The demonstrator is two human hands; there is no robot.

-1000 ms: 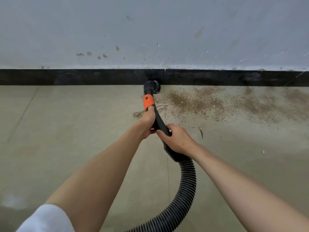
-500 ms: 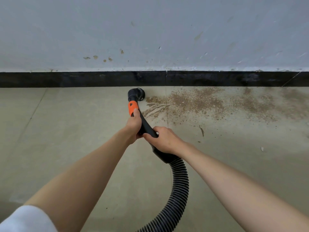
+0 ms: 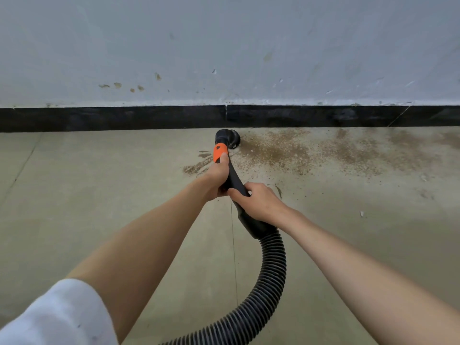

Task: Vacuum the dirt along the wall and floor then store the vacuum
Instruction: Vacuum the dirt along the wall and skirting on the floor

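Nearest, a white sleeve (image 3: pixel 57 317) covers the left upper arm, and both bare forearms reach forward over the floor (image 3: pixel 74 207). Beside them a ribbed black hose (image 3: pixel 270 277) curls up from the bottom edge and joins the black wand (image 3: pixel 236 185). Just above that joint the right hand (image 3: pixel 261 201) wraps its fingers round the wand. The left hand (image 3: pixel 219 176) grips the wand just past the right one — the two hands touch or nearly touch — and its thumb lies along the orange band (image 3: pixel 219 151) near the wand's far end.

Beyond the left hand the wand ends in a round black nozzle (image 3: pixel 227 139), which sits on the floor just short of the black skirting (image 3: pixel 112 118). Brown dirt (image 3: pixel 286 151) is spread over the floor from the nozzle's right side far out along the skirting, and a smaller streaked patch lies left of the wand, by the left hand. A few loose flecks lie further right of the wand. A thin floor joint runs from under the hands toward the viewer.

Above the skirting rises a pale wall (image 3: pixel 224 46) — scuffed, with several small brown marks up and left of the nozzle.
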